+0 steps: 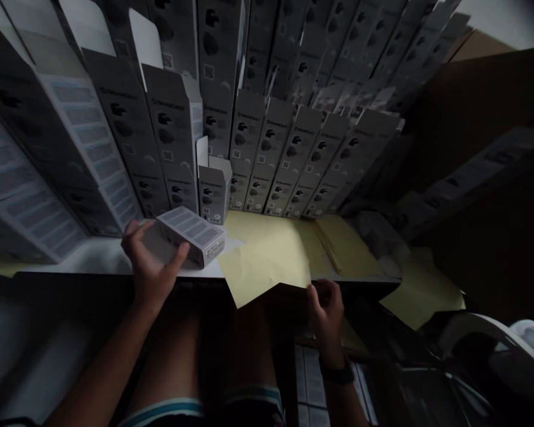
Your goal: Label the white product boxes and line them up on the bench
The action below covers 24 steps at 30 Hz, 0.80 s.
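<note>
A small printed carton [193, 230] lies tilted near the front edge of the white shelf. My left hand [151, 261] is beside it, thumb and fingers apart; the thumb overlaps the carton's near side and the index finger reaches its left corner. To the right, a yellow paper sheet [267, 249] lies on the shelf, its front part hanging past the edge. My right hand [327, 308], wearing a dark wristband, pinches the sheet's right front corner between thumb and curled fingers. Just behind the small carton stands a short grey carton [213, 193] with raised flaps.
Tall grey cartons [276, 160] stand in rows along the back. More cartons [31, 219] line the left. Folded yellow paper [345, 243] lies on the right of the shelf [98, 255]. A round, white-rimmed object [493, 326] is at lower right. Light is dim.
</note>
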Each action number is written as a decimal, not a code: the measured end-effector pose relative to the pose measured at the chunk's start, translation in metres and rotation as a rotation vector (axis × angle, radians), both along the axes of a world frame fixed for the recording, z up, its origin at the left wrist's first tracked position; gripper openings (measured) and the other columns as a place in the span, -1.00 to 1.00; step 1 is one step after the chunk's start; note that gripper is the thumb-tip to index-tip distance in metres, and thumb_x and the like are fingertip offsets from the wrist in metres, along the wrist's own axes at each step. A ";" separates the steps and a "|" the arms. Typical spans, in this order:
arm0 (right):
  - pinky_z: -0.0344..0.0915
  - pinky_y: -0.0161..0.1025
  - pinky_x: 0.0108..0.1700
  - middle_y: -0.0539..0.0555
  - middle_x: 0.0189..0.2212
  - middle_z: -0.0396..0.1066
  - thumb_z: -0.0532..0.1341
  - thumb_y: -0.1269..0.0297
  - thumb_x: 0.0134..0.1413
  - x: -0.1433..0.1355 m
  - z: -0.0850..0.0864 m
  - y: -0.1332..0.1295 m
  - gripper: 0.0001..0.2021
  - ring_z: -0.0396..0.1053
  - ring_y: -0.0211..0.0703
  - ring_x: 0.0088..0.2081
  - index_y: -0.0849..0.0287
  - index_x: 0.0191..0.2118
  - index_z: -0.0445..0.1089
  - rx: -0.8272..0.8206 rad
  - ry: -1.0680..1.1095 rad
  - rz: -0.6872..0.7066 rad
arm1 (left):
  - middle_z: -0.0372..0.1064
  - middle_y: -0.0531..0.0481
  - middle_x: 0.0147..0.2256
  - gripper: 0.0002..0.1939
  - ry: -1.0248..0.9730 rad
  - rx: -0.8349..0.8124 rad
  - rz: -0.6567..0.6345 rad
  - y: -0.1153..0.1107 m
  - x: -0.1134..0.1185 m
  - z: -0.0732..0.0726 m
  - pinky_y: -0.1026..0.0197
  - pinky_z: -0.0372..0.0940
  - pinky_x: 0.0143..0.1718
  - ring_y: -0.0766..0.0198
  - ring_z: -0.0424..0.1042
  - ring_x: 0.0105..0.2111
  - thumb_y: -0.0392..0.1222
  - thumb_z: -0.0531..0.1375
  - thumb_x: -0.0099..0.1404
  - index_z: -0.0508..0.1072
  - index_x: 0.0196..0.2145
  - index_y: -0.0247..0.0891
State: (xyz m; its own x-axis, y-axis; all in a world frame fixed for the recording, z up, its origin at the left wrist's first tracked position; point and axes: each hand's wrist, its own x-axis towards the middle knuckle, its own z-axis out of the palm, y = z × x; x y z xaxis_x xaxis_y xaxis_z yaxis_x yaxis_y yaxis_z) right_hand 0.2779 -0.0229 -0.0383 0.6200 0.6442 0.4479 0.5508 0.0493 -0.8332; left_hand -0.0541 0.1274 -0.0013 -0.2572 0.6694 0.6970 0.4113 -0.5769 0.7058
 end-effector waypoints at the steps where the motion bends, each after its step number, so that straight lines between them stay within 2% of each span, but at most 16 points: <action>1: 0.34 0.01 -0.05 0.23 -0.15 0.37 0.24 0.12 0.09 -0.006 0.003 0.000 -0.66 0.36 0.05 -0.10 0.23 -0.07 0.39 0.008 -0.157 0.034 | -0.01 -0.24 0.30 -0.20 0.088 0.044 0.015 -0.006 0.004 -0.001 -0.12 -0.09 0.43 -0.02 -0.02 0.35 0.07 0.40 0.11 0.22 0.18 -0.28; 2: 0.30 0.10 0.06 0.29 0.01 0.32 0.24 0.21 0.08 -0.013 0.007 0.001 -0.59 0.31 0.15 0.05 0.20 0.05 0.36 -0.017 -0.316 0.106 | -0.01 -0.25 0.31 -0.22 0.127 0.051 0.021 -0.010 0.008 -0.001 -0.15 -0.10 0.43 -0.06 -0.03 0.36 0.07 0.41 0.09 0.26 0.17 -0.27; 4: 0.09 0.29 0.24 0.29 0.28 0.08 0.22 0.38 0.02 -0.031 0.012 0.007 -0.39 0.02 0.30 0.31 0.08 0.24 0.26 -0.114 -0.594 0.292 | 0.00 -0.27 0.31 -0.28 0.155 0.017 -0.002 -0.017 0.016 -0.003 -0.18 -0.07 0.42 -0.07 -0.03 0.37 0.06 0.39 0.11 0.28 0.14 -0.24; 5: -0.02 0.36 0.28 0.24 0.35 -0.02 0.21 0.45 -0.01 -0.040 0.012 0.011 -0.33 -0.11 0.33 0.37 0.01 0.28 0.23 -0.142 -0.691 0.358 | 0.01 -0.26 0.31 -0.30 0.145 0.009 0.000 -0.019 0.019 -0.003 -0.19 -0.07 0.42 -0.06 -0.04 0.38 0.05 0.38 0.12 0.28 0.13 -0.22; 6: -0.09 0.41 0.29 0.19 0.36 -0.03 0.19 0.50 -0.01 -0.047 0.011 0.016 -0.32 -0.17 0.33 0.39 -0.05 0.27 0.25 -0.134 -0.754 0.394 | 0.01 -0.26 0.30 -0.33 0.131 0.017 0.012 -0.021 0.022 -0.004 -0.20 -0.07 0.43 -0.06 -0.05 0.38 0.04 0.38 0.12 0.28 0.11 -0.21; 7: -0.12 0.44 0.29 0.15 0.34 0.04 0.17 0.54 0.02 -0.052 0.008 0.020 -0.37 -0.15 0.30 0.39 -0.09 0.22 0.31 -0.088 -0.780 0.403 | 0.03 -0.25 0.30 -0.36 0.117 0.039 0.026 -0.024 0.023 -0.005 -0.21 -0.08 0.43 -0.06 -0.06 0.39 0.03 0.38 0.12 0.28 0.08 -0.21; 10: -0.05 0.42 0.26 0.09 0.13 0.31 0.17 0.53 0.15 -0.054 -0.002 0.020 -0.64 0.03 0.19 0.31 -0.08 -0.09 0.52 0.133 -0.666 0.346 | 0.15 -0.23 0.21 -0.51 0.060 0.170 0.030 -0.041 0.018 -0.012 -0.24 -0.05 0.42 -0.06 0.03 0.35 -0.04 0.35 0.15 0.28 -0.04 -0.19; 11: -0.01 0.39 0.25 0.09 0.09 0.33 0.20 0.50 0.16 -0.052 -0.004 0.014 -0.72 0.06 0.18 0.28 -0.06 -0.20 0.55 0.185 -0.583 0.307 | 0.21 -0.21 0.15 -0.57 0.033 0.213 0.020 -0.050 0.014 -0.017 -0.23 0.03 0.39 -0.04 0.13 0.31 -0.07 0.34 0.15 0.27 -0.10 -0.18; 13: 0.04 0.36 0.24 0.08 0.14 0.26 0.28 0.41 0.13 -0.045 -0.006 -0.008 -0.83 0.06 0.22 0.29 -0.04 -0.35 0.57 0.213 -0.367 0.271 | 0.33 -0.13 0.00 -0.67 -0.042 0.203 -0.027 -0.071 0.008 -0.031 -0.10 0.28 0.22 0.07 0.36 0.12 -0.14 0.32 0.17 0.26 -0.19 -0.17; 15: 0.11 0.32 0.22 0.05 0.26 0.14 0.33 0.29 0.10 -0.041 -0.005 -0.040 -0.92 0.03 0.28 0.32 -0.03 -0.39 0.58 0.182 -0.141 0.313 | 0.41 -0.05 -0.16 -0.75 -0.141 -0.001 -0.144 -0.095 0.005 -0.050 0.12 0.43 -0.04 0.21 0.47 -0.12 -0.15 0.30 0.22 0.29 -0.23 -0.17; 17: 0.26 0.24 0.16 0.01 0.34 0.03 0.35 0.21 0.07 -0.042 -0.005 -0.073 -0.93 0.07 0.30 0.32 -0.02 -0.40 0.56 0.150 0.041 0.361 | 0.45 -0.02 -0.26 -0.78 -0.273 -0.371 -0.373 -0.115 0.011 -0.067 0.24 0.44 -0.22 0.27 0.50 -0.26 -0.06 0.25 0.28 0.35 -0.20 -0.18; 19: 0.40 0.11 0.04 0.00 0.34 0.05 0.35 0.20 0.07 -0.047 -0.009 -0.100 -0.94 0.19 0.25 0.26 -0.02 -0.40 0.55 0.110 0.158 0.380 | 0.51 -0.08 -0.24 -0.61 -0.410 -0.751 -0.658 -0.129 0.025 -0.077 0.24 0.46 -0.25 0.23 0.54 -0.26 0.10 0.23 0.27 0.37 -0.07 -0.19; 20: 0.44 0.05 -0.03 0.03 0.29 0.14 0.35 0.21 0.08 -0.051 -0.012 -0.111 -0.95 0.28 0.22 0.20 -0.04 -0.39 0.55 0.085 0.204 0.400 | 0.53 -0.12 -0.19 -0.48 -0.471 -0.897 -0.786 -0.133 0.035 -0.078 0.21 0.48 -0.23 0.18 0.55 -0.23 0.18 0.24 0.23 0.36 0.01 -0.19; 22: 0.48 -0.04 -0.18 0.11 0.09 0.37 0.33 0.19 0.09 -0.056 -0.022 -0.126 -0.95 0.45 0.14 0.01 -0.08 -0.32 0.58 0.041 0.302 0.507 | 0.53 -0.19 -0.11 -0.25 -0.552 -1.068 -0.969 -0.137 0.056 -0.073 0.16 0.50 -0.18 0.09 0.56 -0.16 0.30 0.29 0.11 0.33 0.10 -0.22; 24: 0.46 -0.12 -0.32 0.11 -0.16 0.50 0.33 0.18 0.09 -0.060 -0.033 -0.135 -0.92 0.51 0.04 -0.22 -0.10 -0.27 0.58 0.033 0.410 0.595 | 0.54 -0.21 -0.10 -0.22 -0.545 -1.137 -1.076 -0.137 0.075 -0.059 0.14 0.51 -0.17 0.05 0.56 -0.14 0.28 0.34 0.06 0.36 0.10 -0.25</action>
